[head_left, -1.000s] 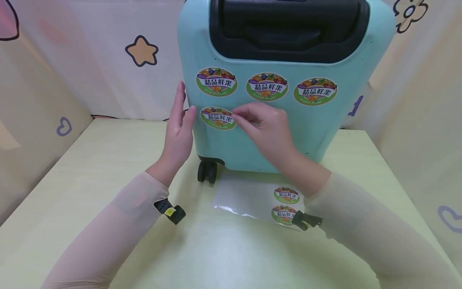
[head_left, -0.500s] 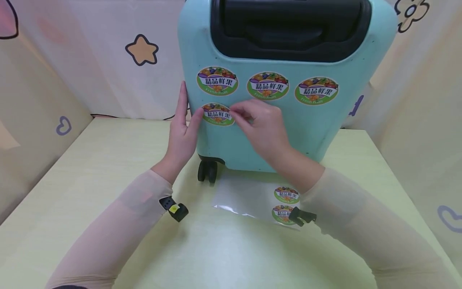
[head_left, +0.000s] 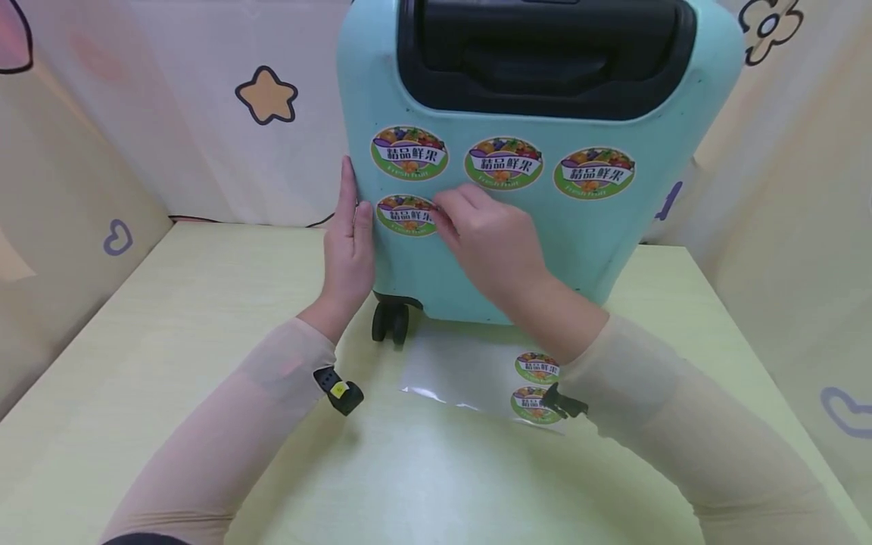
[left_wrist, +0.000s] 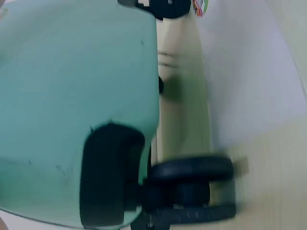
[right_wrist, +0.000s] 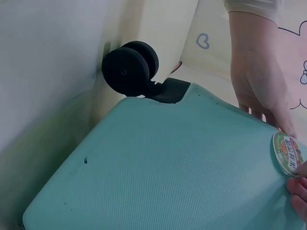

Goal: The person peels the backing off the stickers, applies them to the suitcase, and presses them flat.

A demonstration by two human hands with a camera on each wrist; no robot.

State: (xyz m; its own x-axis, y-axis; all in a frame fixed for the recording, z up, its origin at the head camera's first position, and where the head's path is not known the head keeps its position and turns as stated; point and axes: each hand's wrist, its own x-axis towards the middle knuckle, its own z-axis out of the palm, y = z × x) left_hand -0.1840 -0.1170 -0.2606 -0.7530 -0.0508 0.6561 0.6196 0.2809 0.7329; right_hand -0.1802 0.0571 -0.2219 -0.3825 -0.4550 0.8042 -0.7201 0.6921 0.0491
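Observation:
A light blue suitcase (head_left: pixel 559 250) stands upright, three oval fruit stickers in a row across its face. Below the leftmost of them is another oval fruit sticker (head_left: pixel 405 215), whose right edge my right hand (head_left: pixel 500 246) pinches between thumb and fingers. In the right wrist view that sticker (right_wrist: pixel 288 152) lies close to the suitcase face; whether all of it touches is hard to tell. My left hand (head_left: pixel 347 253) rests along the suitcase's left edge, fingers straight, thumb just left of the sticker. The left wrist view shows the suitcase's lower corner but no fingers clearly.
On the table (head_left: pixel 204 318), a clear sticker sheet (head_left: pixel 456 371) with two oval stickers lies in front of the suitcase, partly under my right wrist. A black caster wheel (head_left: pixel 390 322) sits at the suitcase's lower left corner. Patterned curtains surround the table.
The sticker has shifted slightly upward with my right hand. My left hand has moved right against the suitcase; its thumb reached the sticker's left edge, then drew back a little.

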